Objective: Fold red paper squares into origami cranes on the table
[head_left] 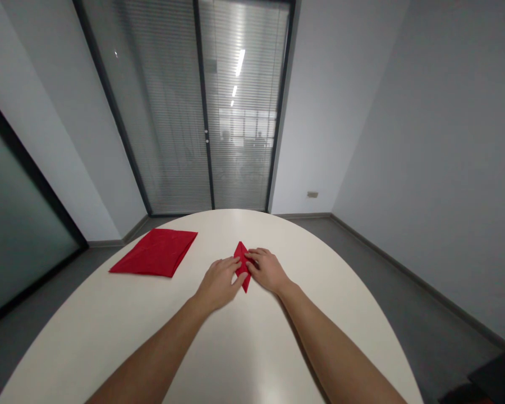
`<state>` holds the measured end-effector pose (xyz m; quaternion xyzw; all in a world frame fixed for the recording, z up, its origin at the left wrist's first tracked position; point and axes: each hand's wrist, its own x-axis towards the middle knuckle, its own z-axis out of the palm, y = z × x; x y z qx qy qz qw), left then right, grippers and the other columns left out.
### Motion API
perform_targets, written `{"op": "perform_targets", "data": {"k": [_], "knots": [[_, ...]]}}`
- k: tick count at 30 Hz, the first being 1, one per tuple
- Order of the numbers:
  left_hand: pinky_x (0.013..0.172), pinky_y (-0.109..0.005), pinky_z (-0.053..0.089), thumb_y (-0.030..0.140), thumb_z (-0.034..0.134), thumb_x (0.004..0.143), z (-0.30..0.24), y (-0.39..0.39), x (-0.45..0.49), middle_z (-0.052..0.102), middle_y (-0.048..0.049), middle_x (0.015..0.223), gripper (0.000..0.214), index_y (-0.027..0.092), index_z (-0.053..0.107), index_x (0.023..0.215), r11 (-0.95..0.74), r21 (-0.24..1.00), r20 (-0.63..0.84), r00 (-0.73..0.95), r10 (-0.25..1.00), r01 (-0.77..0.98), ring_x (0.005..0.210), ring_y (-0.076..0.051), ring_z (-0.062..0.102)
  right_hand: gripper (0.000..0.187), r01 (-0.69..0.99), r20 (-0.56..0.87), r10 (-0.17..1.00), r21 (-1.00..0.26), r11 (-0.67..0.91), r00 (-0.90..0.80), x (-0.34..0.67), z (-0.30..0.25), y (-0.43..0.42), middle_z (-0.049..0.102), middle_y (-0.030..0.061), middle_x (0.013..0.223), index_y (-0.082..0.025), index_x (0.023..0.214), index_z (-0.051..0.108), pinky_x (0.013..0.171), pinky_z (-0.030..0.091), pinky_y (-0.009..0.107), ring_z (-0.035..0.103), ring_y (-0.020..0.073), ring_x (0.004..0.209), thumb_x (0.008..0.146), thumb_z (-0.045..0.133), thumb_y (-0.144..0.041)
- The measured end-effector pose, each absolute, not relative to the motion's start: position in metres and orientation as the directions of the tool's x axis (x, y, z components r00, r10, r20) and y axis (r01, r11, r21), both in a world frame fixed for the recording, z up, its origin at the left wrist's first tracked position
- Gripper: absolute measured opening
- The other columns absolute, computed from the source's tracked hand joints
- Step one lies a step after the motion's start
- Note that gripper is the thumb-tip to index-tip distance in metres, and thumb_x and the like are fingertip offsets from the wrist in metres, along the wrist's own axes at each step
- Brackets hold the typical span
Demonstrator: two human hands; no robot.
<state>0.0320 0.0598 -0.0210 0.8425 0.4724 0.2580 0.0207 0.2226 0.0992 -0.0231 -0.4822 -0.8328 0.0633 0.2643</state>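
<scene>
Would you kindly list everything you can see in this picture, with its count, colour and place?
table: one, off-white, rounded, fills the foreground
small folded cloth: one, red, pointed, mid-table between the hands
flat folded cloth: one pile, red, on the table's far left
glass doors: two panels, grey blinds, dark frames, behind the table
wall socket: one, pale, low on the back wall
dark object: one, black, bottom right corner, too cut off to identify
left hand: one, flat on the table, fingers on the small folded cloth's left side
right hand: one, fingers on its right side
</scene>
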Motion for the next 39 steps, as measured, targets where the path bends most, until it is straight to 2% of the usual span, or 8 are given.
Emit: {"op": "perform_targets", "data": {"k": [7, 11, 17, 21, 25, 31, 35, 39], "knots": [[0.1, -0.04, 0.05, 0.022, 0.062, 0.088, -0.0252, 0.0642, 0.0308, 0.073, -0.007, 0.116, 0.03, 0.021, 0.07, 0.117, -0.509, 0.379, 0.434, 0.337, 0.835, 0.773, 0.111, -0.025, 0.063, 0.027, 0.742, 0.4, 0.82, -0.378, 0.554, -0.408, 0.2231, -0.0206, 0.0967, 0.071, 0.0084, 0.119, -0.019, 0.112, 0.075, 0.105, 0.042, 0.035, 0.058, 0.0238, 0.116, 0.09, 0.061, -0.027], [0.099, -0.039, 0.051, 0.021, 0.064, 0.086, -0.0282, 0.0664, 0.0282, 0.073, -0.0072, 0.115, 0.034, 0.023, 0.069, 0.12, -0.513, 0.417, 0.449, 0.321, 0.834, 0.75, 0.108, -0.025, 0.064, 0.028, 0.742, 0.395, 0.83, -0.396, 0.541, -0.394, 0.222, -0.0194, 0.0951, 0.071, 0.0089, 0.116, -0.019, 0.114, 0.072, 0.103, 0.042, 0.035, 0.058, 0.0232, 0.115, 0.089, 0.062, -0.027], [0.099, -0.042, 0.049, 0.026, 0.057, 0.093, -0.0245, 0.0642, 0.0294, 0.073, -0.0052, 0.121, 0.026, 0.024, 0.075, 0.112, -0.555, 0.371, 0.442, 0.384, 0.811, 0.745, 0.11, -0.025, 0.063, 0.033, 0.759, 0.377, 0.851, -0.408, 0.507, -0.366, 0.2212, -0.0184, 0.0936, 0.069, 0.0108, 0.12, -0.017, 0.119, 0.068, 0.104, 0.041, 0.035, 0.058, 0.0248, 0.118, 0.088, 0.062, -0.026], [0.097, -0.041, 0.05, 0.031, 0.056, 0.095, -0.0202, 0.0612, 0.032, 0.075, -0.0056, 0.117, 0.025, 0.024, 0.075, 0.108, -0.547, 0.357, 0.453, 0.371, 0.81, 0.757, 0.107, -0.024, 0.066, 0.032, 0.731, 0.376, 0.849, -0.445, 0.517, -0.372, 0.2212, -0.018, 0.0939, 0.069, 0.0104, 0.122, -0.018, 0.12, 0.067, 0.104, 0.042, 0.036, 0.059, 0.0238, 0.116, 0.089, 0.061, -0.024], [0.093, -0.041, 0.051, 0.034, 0.059, 0.092, -0.0194, 0.0609, 0.0319, 0.076, -0.0079, 0.109, 0.023, 0.022, 0.074, 0.104, -0.493, 0.366, 0.453, 0.311, 0.835, 0.789, 0.101, -0.025, 0.069, 0.032, 0.672, 0.405, 0.83, -0.494, 0.552, -0.384, 0.2208, -0.0202, 0.0959, 0.069, 0.0087, 0.121, -0.019, 0.118, 0.068, 0.103, 0.042, 0.035, 0.06, 0.0217, 0.114, 0.088, 0.057, -0.014], [0.092, -0.04, 0.052, 0.028, 0.063, 0.087, -0.0233, 0.0642, 0.0289, 0.075, -0.0088, 0.112, 0.031, 0.02, 0.07, 0.116, -0.476, 0.372, 0.448, 0.295, 0.844, 0.797, 0.1, -0.025, 0.07, 0.036, 0.611, 0.454, 0.787, -0.501, 0.613, -0.418, 0.222, -0.0231, 0.0981, 0.067, 0.0082, 0.121, -0.02, 0.114, 0.07, 0.105, 0.042, 0.034, 0.058, 0.0204, 0.116, 0.085, 0.056, -0.006], [0.098, -0.038, 0.05, 0.025, 0.061, 0.088, -0.0255, 0.0654, 0.0288, 0.075, -0.0062, 0.116, 0.022, 0.023, 0.075, 0.105, -0.523, 0.393, 0.452, 0.336, 0.826, 0.756, 0.105, -0.023, 0.07, 0.03, 0.63, 0.448, 0.791, -0.486, 0.606, -0.416, 0.2233, -0.0226, 0.0978, 0.066, 0.0074, 0.124, -0.022, 0.109, 0.073, 0.106, 0.042, 0.036, 0.058, 0.0207, 0.116, 0.087, 0.057, -0.009], [0.099, -0.041, 0.049, 0.029, 0.063, 0.087, -0.0212, 0.0622, 0.0309, 0.075, -0.0064, 0.117, 0.019, 0.024, 0.076, 0.101, -0.52, 0.403, 0.454, 0.328, 0.828, 0.753, 0.107, -0.025, 0.069, 0.026, 0.666, 0.439, 0.807, -0.468, 0.581, -0.395, 0.2237, -0.0218, 0.0978, 0.066, 0.0068, 0.121, -0.023, 0.103, 0.075, 0.104, 0.043, 0.036, 0.059, 0.021, 0.114, 0.088, 0.058, -0.011]]}}
